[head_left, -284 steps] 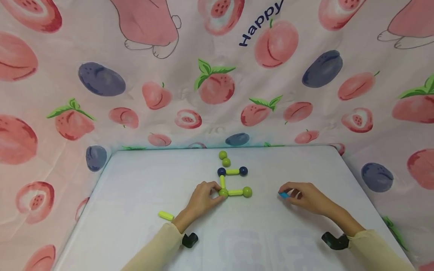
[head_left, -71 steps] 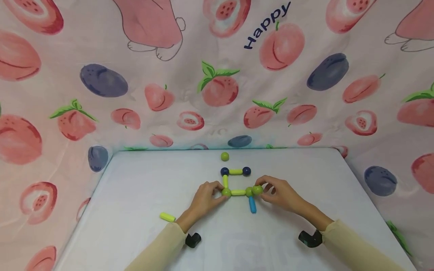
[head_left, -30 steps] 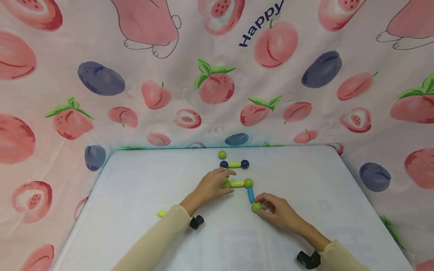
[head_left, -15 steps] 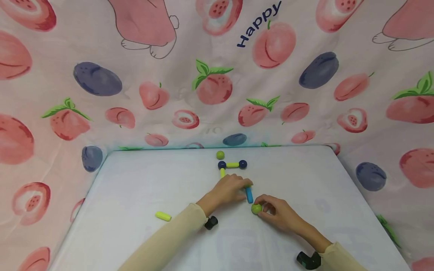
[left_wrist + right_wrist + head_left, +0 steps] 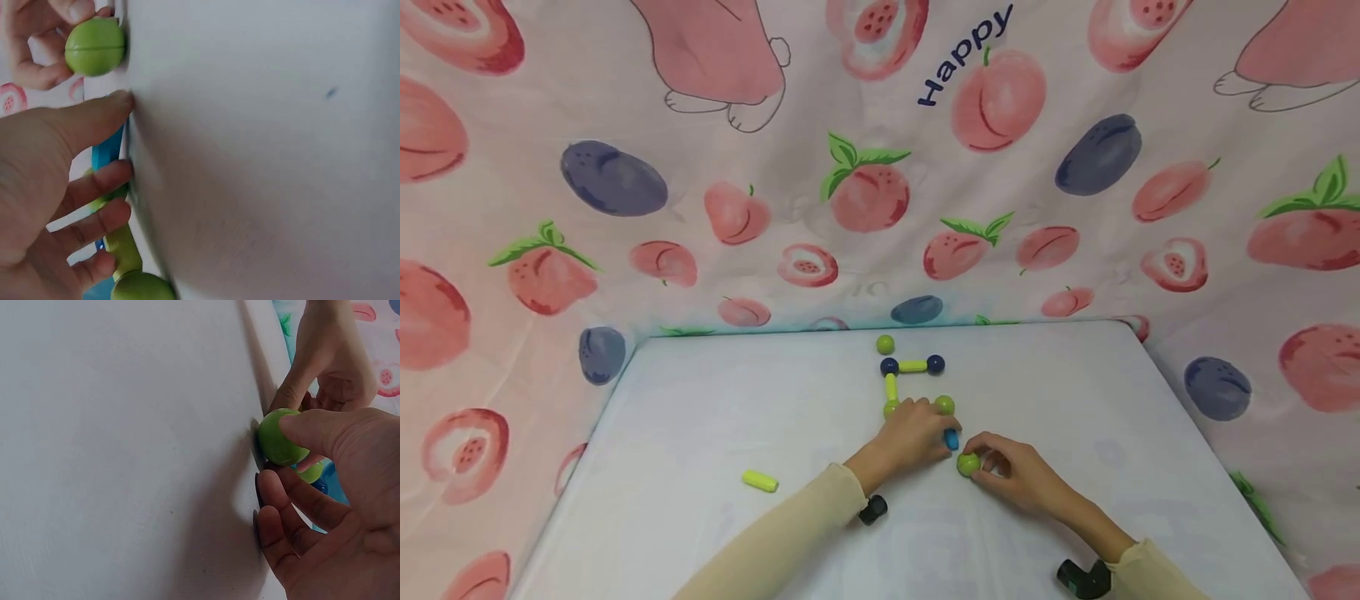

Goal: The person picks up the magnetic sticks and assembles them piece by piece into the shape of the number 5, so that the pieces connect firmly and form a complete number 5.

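My left hand (image 5: pixel 910 433) pinches a blue rod (image 5: pixel 952 439) between thumb and index finger, low over the white table. Just to the right, my right hand (image 5: pixel 1018 473) holds a green ball (image 5: pixel 967 464) in its fingertips, near the blue rod's front end. Behind them lies a figure of balls and rods: two dark blue balls (image 5: pixel 889 367) joined by a yellow-green rod (image 5: pixel 913 366), and a second rod (image 5: pixel 891 387) running down to a green ball (image 5: pixel 890 408). Another green ball (image 5: pixel 944 405) shows beyond my left fingers. The rod between these green balls is hidden by that hand.
A single green ball (image 5: pixel 885 344) sits near the back edge of the white table (image 5: pixel 685 417). One loose yellow-green rod (image 5: pixel 761 481) lies left of my left forearm. A fruit-patterned cloth (image 5: pixel 805 200) hangs behind the table.
My left hand has left the corner green ball, moved right and taken hold of the blue rod. The right hand earlier brought the blue rod, then the green ball to its front end.
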Motion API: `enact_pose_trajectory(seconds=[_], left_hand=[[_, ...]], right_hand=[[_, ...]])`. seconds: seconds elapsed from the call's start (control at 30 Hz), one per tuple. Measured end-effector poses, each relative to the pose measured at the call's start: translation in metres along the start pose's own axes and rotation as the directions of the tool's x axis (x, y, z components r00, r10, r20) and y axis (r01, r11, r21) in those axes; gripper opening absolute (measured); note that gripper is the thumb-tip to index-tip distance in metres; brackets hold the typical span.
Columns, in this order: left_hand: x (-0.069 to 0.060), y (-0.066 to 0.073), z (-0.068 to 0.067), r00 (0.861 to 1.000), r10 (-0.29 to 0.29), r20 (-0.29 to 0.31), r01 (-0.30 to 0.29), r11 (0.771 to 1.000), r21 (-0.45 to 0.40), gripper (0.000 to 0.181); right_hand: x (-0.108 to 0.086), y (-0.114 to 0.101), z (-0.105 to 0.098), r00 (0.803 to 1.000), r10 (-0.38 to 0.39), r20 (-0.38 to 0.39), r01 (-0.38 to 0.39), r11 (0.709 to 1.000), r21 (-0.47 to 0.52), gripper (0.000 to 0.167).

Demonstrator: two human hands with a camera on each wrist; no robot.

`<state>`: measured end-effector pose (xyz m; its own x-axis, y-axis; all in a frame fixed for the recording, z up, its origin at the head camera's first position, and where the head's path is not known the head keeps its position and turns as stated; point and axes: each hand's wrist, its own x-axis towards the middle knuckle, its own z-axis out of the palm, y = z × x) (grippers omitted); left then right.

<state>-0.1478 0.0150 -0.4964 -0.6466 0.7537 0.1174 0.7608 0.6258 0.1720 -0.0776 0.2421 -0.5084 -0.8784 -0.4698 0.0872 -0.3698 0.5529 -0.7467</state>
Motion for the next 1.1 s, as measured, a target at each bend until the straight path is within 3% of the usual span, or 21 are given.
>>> enact_pose_trajectory(seconds=[0.2,0.37,0.6,0.8,0.93,1.1], left_hand=[[-0.001,0.003,0.004,0.999,-0.020,-0.030,0.020,1.000,-0.001,0.029],[-0.002,0.003,0.001,0.998,-0.061,-0.024,0.057,0.986,-0.156,0.028],[-0.005,-0.006,0.002,0.994,-0.105,0.006,0.097,0.890,-0.446,0.031],[-0.009,-0.013,0.006,0.997,-0.080,-0.023,0.054,0.830,-0.555,0.029],[-0.011,-0.014,0.007,0.996,-0.080,-0.041,0.042,0.819,-0.573,0.028],[-0.012,-0.013,0.009,0.996,-0.073,-0.060,0.027,0.832,-0.554,0.027]], right_hand=[[-0.001,0.002,0.001,1.000,0.000,-0.005,0.000,1.000,0.008,0.027],[-0.003,0.002,0.002,1.000,-0.002,-0.017,0.002,1.000,0.013,0.028],[-0.004,0.001,0.005,0.999,-0.006,-0.044,0.006,1.000,0.005,0.029],[-0.001,-0.002,0.010,0.997,0.000,-0.072,0.000,1.000,0.001,0.030],[0.002,-0.005,0.015,0.996,0.008,-0.084,-0.008,1.000,-0.003,0.031],[0.006,-0.009,0.019,0.994,0.028,-0.101,-0.030,0.999,-0.023,0.031]])
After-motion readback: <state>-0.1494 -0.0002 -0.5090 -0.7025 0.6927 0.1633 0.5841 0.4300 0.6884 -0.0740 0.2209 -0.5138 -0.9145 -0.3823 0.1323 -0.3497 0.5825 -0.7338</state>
